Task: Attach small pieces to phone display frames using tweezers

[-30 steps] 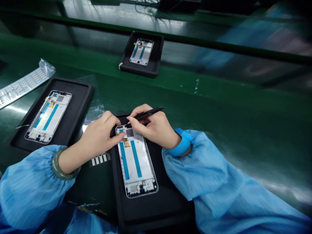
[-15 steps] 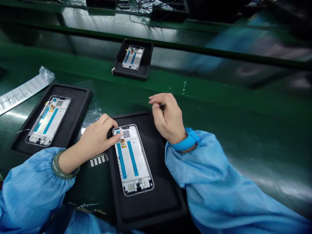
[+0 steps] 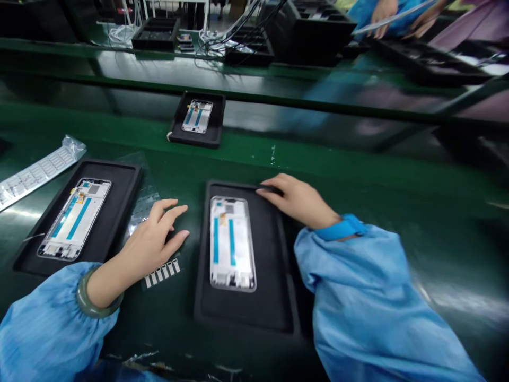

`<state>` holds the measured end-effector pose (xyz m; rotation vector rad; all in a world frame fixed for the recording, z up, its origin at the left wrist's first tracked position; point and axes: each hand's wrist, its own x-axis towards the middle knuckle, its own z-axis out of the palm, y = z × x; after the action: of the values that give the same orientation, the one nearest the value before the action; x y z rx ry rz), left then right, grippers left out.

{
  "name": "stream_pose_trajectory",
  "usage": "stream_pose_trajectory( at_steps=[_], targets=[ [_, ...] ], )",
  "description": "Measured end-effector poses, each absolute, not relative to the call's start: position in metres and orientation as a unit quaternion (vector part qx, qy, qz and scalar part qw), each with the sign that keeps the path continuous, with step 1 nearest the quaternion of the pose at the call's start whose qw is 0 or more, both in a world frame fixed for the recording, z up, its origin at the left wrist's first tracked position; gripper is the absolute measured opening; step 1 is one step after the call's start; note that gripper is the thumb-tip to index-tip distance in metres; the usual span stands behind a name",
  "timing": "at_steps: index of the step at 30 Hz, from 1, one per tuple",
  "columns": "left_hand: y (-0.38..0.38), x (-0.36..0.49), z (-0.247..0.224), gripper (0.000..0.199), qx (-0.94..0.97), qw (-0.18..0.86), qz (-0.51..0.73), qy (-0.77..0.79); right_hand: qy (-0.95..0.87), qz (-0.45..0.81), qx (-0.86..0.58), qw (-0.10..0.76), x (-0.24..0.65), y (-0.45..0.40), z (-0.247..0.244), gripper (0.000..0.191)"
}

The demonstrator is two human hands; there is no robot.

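Observation:
A phone frame [image 3: 231, 244] with a white back, blue strips and a small yellow tag lies in the black tray [image 3: 202, 276] in front of me. My left hand [image 3: 155, 241] hovers just left of that tray, fingers apart and holding nothing. It touches neither the frame nor the clear plastic sheet [image 3: 143, 196] beside it. My right hand [image 3: 298, 200] rests at the tray's top right corner, closed around slim black tweezers [image 3: 270, 189]. Most of the tweezers are hidden by my fingers.
A second phone frame [image 3: 73, 218] lies in a black tray [image 3: 129, 185] on the left, and a third [image 3: 197, 116] lies in a tray farther back. A label sheet [image 3: 35, 178] and a white strip [image 3: 162, 273] lie on the green bench. A co-worker's hands [image 3: 384, 10] show beyond.
My left hand has let go of the phone frame and drawn back left. My right hand has dropped to the tray's edge with the tweezers. The view has tilted up, showing more of the far bench.

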<state>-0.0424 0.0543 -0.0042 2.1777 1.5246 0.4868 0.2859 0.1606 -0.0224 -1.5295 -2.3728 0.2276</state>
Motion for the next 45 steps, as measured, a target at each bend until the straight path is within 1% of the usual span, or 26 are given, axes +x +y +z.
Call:
stream_pose_trajectory(
  at_steps=[2, 3, 5, 9, 11, 13, 14, 16, 17, 19, 20, 22, 23, 24, 27, 31, 36, 41, 45],
  targets=[
    [0.053, -0.045, -0.006, 0.036, 0.795, 0.211, 0.172, 0.542, -0.719, 0.068, -0.646, 0.246, 0.333, 0.172, -0.029, 0.025],
    [0.053, -0.046, -0.006, 0.033, 0.801, 0.206, 0.168, 0.537, -0.676, 0.050, -0.686, 0.264, 0.355, 0.177, -0.032, 0.025],
    [0.054, -0.047, -0.007, 0.030, 0.815, 0.192, 0.159, 0.523, -0.603, 0.012, -0.746, 0.282, 0.389, 0.187, -0.036, 0.025],
    [0.053, -0.045, -0.009, 0.027, 0.844, 0.156, 0.142, 0.493, -0.456, -0.054, -0.830, 0.315, 0.412, 0.206, -0.039, 0.036],
    [0.052, -0.044, -0.010, 0.027, 0.852, 0.147, 0.133, 0.484, -0.417, -0.071, -0.846, 0.323, 0.406, 0.217, -0.039, 0.031],
    [0.051, -0.043, -0.010, 0.027, 0.853, 0.146, 0.131, 0.483, -0.402, -0.093, -0.849, 0.330, 0.390, 0.229, -0.039, 0.018],
    [0.050, -0.042, -0.009, 0.027, 0.852, 0.147, 0.131, 0.485, -0.405, -0.107, -0.844, 0.335, 0.379, 0.235, -0.038, 0.019],
    [0.049, -0.042, -0.008, 0.028, 0.848, 0.150, 0.132, 0.490, -0.446, -0.118, -0.819, 0.341, 0.348, 0.242, -0.036, 0.033],
    [0.049, -0.042, -0.007, 0.028, 0.847, 0.152, 0.132, 0.492, -0.485, -0.117, -0.796, 0.342, 0.327, 0.245, -0.036, 0.034],
    [0.049, -0.042, -0.007, 0.029, 0.845, 0.156, 0.133, 0.494, -0.588, -0.105, -0.730, 0.333, 0.279, 0.247, -0.035, 0.030],
    [0.050, -0.042, -0.007, 0.029, 0.844, 0.157, 0.134, 0.494, -0.673, -0.080, -0.666, 0.310, 0.252, 0.248, -0.036, 0.031],
    [0.051, -0.043, -0.007, 0.029, 0.843, 0.160, 0.140, 0.494, -0.778, -0.013, -0.575, 0.252, 0.200, 0.254, -0.037, 0.036],
    [0.052, -0.043, -0.007, 0.029, 0.842, 0.163, 0.145, 0.494, -0.804, 0.024, -0.551, 0.223, 0.177, 0.258, -0.039, 0.039],
    [0.052, -0.044, -0.007, 0.028, 0.841, 0.168, 0.151, 0.492, -0.815, 0.041, -0.539, 0.211, 0.158, 0.263, -0.040, 0.039],
    [0.055, -0.044, -0.005, 0.026, 0.835, 0.196, 0.172, 0.484, -0.819, 0.064, -0.533, 0.203, 0.126, 0.281, -0.043, 0.037],
    [0.058, -0.047, -0.005, 0.025, 0.837, 0.192, 0.193, 0.475, -0.813, 0.068, -0.535, 0.219, 0.132, 0.290, -0.046, 0.032],
    [0.059, -0.053, -0.014, 0.026, 0.836, 0.159, 0.194, 0.488, -0.801, 0.066, -0.547, 0.234, 0.168, 0.267, -0.044, 0.029],
    [0.061, -0.063, -0.024, 0.029, 0.823, 0.127, 0.217, 0.510, -0.817, 0.074, -0.526, 0.226, 0.206, 0.207, -0.038, 0.029],
    [0.064, -0.071, -0.028, 0.031, 0.818, 0.119, 0.229, 0.514, -0.845, 0.091, -0.498, 0.173, 0.223, 0.142, -0.030, 0.024]
  ],
)
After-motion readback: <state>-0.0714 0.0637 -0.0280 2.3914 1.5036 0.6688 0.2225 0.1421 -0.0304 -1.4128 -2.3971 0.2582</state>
